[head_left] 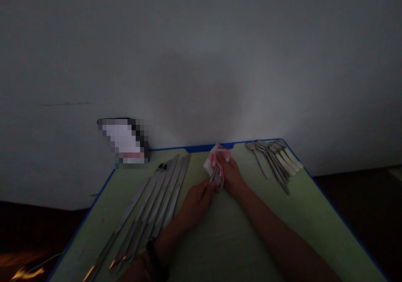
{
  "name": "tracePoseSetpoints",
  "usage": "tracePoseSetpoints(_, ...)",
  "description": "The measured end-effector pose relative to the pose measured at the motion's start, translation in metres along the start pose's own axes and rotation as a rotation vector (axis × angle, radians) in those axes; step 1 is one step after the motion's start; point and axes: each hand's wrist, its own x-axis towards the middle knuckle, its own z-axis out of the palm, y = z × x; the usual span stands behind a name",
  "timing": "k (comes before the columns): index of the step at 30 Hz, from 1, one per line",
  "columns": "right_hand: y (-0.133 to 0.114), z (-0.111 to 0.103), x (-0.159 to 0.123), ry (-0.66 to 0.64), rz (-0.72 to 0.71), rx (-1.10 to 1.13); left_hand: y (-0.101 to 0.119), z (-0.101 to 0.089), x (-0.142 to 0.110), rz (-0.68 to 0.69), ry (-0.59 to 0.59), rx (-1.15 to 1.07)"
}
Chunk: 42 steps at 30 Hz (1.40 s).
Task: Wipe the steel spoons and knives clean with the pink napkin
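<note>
My left hand [196,202] is closed on the handle of a thin metal utensil [212,175] near the middle of the green mat [238,240]. The other end of the utensil goes into a pink and white cloth [214,159]. My right hand [230,173] is wrapped round that cloth and presses it onto the utensil. The dim light hides what kind of utensil it is. A dark band [155,257] sits on my left wrist.
Several long metal knives [157,202] lie side by side on the left of the mat. Several spoons [276,158], some with pale handles, lie at the far right. A blue edge [201,148] borders the mat, with a grey wall behind. A blurred white object [124,141] stands at the far left.
</note>
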Motion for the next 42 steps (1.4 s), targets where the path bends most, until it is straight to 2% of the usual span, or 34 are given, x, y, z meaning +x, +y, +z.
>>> tracePoseSetpoints(42,-0.0007,0.0011,0.0004,0.014,0.005,0.059,-0.0010,-0.0002,-0.0012,0.022,-0.011,0.007)
